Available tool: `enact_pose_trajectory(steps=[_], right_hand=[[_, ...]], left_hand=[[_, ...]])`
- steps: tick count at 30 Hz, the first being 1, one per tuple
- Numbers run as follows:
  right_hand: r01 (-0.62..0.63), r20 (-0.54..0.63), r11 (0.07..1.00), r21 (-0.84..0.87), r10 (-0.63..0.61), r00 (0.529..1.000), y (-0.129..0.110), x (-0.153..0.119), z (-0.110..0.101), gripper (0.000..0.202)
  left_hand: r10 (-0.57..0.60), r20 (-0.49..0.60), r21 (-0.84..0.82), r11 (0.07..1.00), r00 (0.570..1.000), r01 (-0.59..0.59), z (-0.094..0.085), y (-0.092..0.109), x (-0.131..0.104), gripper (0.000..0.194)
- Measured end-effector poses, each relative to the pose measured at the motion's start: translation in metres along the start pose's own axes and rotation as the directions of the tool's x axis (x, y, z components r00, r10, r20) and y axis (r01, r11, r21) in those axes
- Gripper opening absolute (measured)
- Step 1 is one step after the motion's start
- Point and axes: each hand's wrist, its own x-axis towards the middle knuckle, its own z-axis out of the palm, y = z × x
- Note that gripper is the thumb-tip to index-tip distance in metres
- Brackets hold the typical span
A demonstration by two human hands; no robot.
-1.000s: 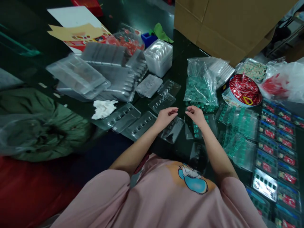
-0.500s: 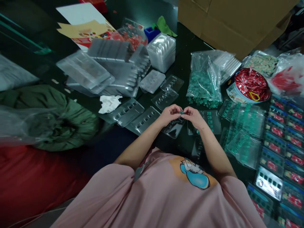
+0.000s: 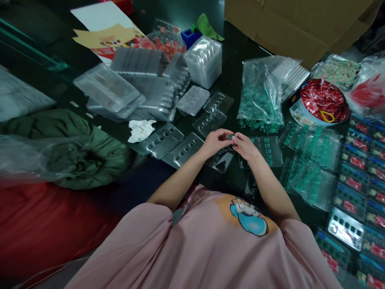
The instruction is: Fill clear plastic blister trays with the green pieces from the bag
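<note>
My left hand (image 3: 215, 142) and my right hand (image 3: 244, 146) meet fingertip to fingertip over the dark table. Between them is a small green piece (image 3: 230, 137), pinched by both; its exact shape is too small to make out. Under my hands lies a clear blister tray (image 3: 221, 161), partly covered by them. Just right of my right hand, another clear tray (image 3: 274, 151) holds a column of green pieces. Beyond it lies a clear plastic bag (image 3: 261, 102) full of similar green pieces.
Stacked clear trays (image 3: 150, 92) stand back left, beside a crumpled white tissue (image 3: 141, 130). A round tin (image 3: 323, 102) of red packets sits at right, above overlapping filled trays (image 3: 314, 176) and rows of packed sets (image 3: 350, 204). A cardboard box (image 3: 288, 30) stands behind.
The fingers of both hands have shifted around the small green piece, which stays between them. My right hand's fingers are drawn closer together. The view has tilted slightly.
</note>
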Motion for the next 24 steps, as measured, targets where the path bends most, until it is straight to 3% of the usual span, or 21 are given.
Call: enact_pose_trajectory(steps=[5, 9, 12, 17, 24], right_hand=[[0.024, 0.008, 0.992, -0.126, -0.024, 1.000, 0.001, 0.005, -0.001, 0.049], [0.035, -0.049, 0.976, -0.214, -0.046, 0.998, 0.001, 0.006, -0.005, 0.045], [0.045, -0.123, 0.971, -0.234, -0.075, 0.990, -0.002, 0.005, -0.014, 0.042], [0.086, -0.150, 0.971, -0.222, -0.121, 0.981, -0.011, 0.002, -0.027, 0.039], [0.149, -0.195, 0.919, -0.366, -0.232, 0.953, -0.012, 0.006, -0.044, 0.031]], left_hand=[[0.093, -0.019, 0.242, 0.966, 0.995, -0.086, -0.013, 0.008, 0.004, 0.027], [0.141, 0.012, 0.354, 0.925, 0.990, -0.136, -0.026, 0.000, 0.007, 0.029], [0.143, 0.085, 0.439, 0.883, 0.986, -0.166, -0.032, -0.016, 0.008, 0.032], [0.136, 0.206, 0.515, 0.827, 0.969, -0.226, -0.032, -0.041, 0.010, 0.033], [0.125, 0.326, 0.599, 0.739, 0.937, -0.307, -0.029, -0.048, 0.012, 0.034]])
